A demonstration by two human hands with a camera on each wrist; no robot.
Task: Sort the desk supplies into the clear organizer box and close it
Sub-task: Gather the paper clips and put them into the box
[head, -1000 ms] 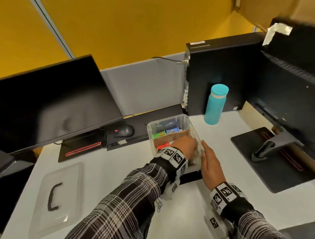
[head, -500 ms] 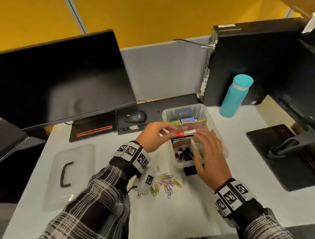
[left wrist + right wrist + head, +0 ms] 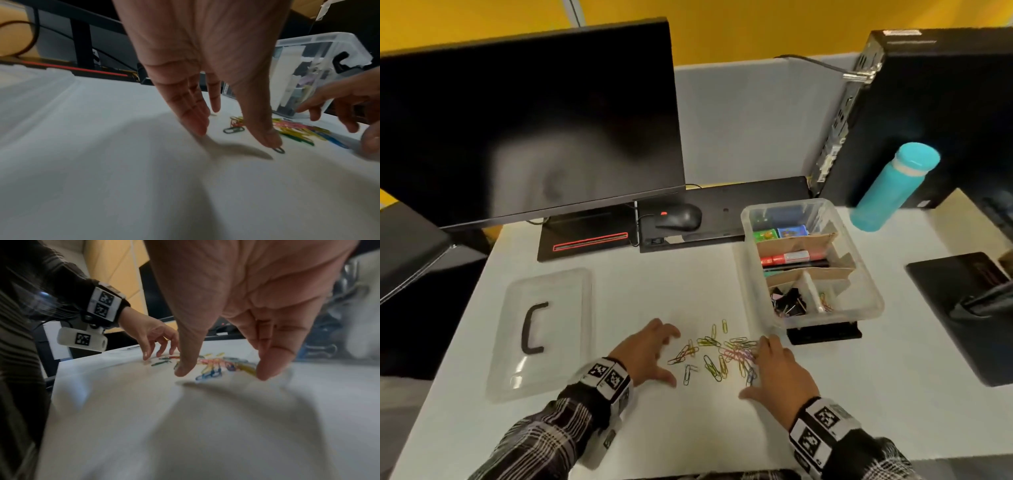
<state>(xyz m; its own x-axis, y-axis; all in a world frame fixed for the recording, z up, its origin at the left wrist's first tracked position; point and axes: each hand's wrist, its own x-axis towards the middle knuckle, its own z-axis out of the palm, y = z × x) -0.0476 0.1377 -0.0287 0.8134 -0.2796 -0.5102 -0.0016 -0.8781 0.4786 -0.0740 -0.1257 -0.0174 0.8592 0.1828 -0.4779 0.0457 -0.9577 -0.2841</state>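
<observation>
Several coloured paper clips (image 3: 717,356) lie scattered on the white desk near its front edge. My left hand (image 3: 650,354) hovers at their left side with fingers spread, its thumb tip (image 3: 271,141) touching a dark clip. My right hand (image 3: 777,366) is at their right side, fingers spread and reaching onto the pile (image 3: 222,366). Neither hand holds anything. The clear organizer box (image 3: 866,274) stands open at the right, with cardboard dividers, a red marker (image 3: 791,257), black binder clips (image 3: 787,301) and small coloured boxes inside. Its clear lid (image 3: 541,329) with a black handle lies flat at the left.
A black monitor (image 3: 527,116) and mouse (image 3: 678,217) stand behind. A teal bottle (image 3: 893,186) and black computer tower (image 3: 928,102) are at the back right. A second monitor's base (image 3: 962,308) sits at the far right. A black flat object (image 3: 822,332) lies under the box's near end.
Both hands left the organizer box and came back toward me, down to the paper clips on the desk. The red marker now lies in the box's middle compartment.
</observation>
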